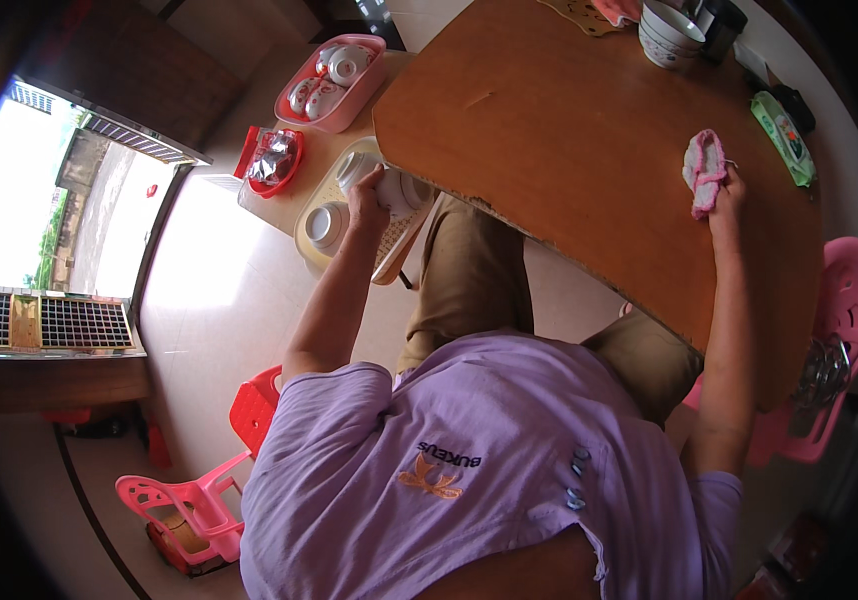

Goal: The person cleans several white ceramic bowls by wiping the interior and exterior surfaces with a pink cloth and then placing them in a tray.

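Observation:
My left hand (pixel 370 201) is over a cream perforated tray (pixel 314 187) on the low table to the left, with its thumb and fingers on a white bowl (pixel 401 193). Whether it grips that bowl is partly hidden by the hand itself. More white bowls, one of them upside down (pixel 325 225), sit in the tray. My right hand (pixel 727 196) holds a pink-edged white crocheted cloth (pixel 703 171) over the right part of the brown wooden table (pixel 549 127).
A pink basin (pixel 360 101) of patterned bowls and a red dish (pixel 277 161) with plastic packets stand at upper left. Stacked bowls (pixel 669 37) and a green wipes pack (pixel 783 139) lie along the table's far right. Pink plastic chairs (pixel 196 517) stand around.

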Demonstrator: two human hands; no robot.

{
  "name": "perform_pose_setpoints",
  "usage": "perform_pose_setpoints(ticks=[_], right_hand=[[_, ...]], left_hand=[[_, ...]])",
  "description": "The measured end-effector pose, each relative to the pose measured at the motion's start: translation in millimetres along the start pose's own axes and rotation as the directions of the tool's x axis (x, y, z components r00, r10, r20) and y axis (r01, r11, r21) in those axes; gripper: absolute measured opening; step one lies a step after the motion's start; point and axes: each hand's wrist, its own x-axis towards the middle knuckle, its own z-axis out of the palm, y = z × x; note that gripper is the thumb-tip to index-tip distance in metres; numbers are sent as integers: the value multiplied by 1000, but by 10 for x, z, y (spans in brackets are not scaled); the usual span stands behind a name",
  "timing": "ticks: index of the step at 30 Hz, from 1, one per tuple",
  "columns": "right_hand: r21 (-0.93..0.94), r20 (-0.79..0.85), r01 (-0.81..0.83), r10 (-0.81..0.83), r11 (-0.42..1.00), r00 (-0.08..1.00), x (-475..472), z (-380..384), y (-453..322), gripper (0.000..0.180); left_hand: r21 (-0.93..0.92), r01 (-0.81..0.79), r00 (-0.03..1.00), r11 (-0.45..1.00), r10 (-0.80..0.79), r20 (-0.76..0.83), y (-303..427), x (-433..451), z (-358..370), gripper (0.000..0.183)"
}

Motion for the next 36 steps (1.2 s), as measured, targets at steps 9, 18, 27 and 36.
perform_pose_setpoints(ticks=[9, 18, 27, 36], right_hand=[[-77, -9, 47, -47, 996, 999, 69, -186, 237, 20], [-160, 5, 6, -5, 987, 1000, 54, -192, 216, 21], [-66, -26, 40, -42, 997, 999, 36, -130, 141, 14], [-90, 33, 1, 2, 996, 999, 73, -215, 236, 20]], left_hand=[[-130, 241, 968, 962, -248, -39, 64, 13, 179, 33], [256, 119, 970, 959, -58, -237, 189, -123, 398, 46], [815, 20, 971, 579, 184, -155, 128, -337, 517, 84], [980, -12, 944, 199, 324, -54, 243, -522, 679, 75]])
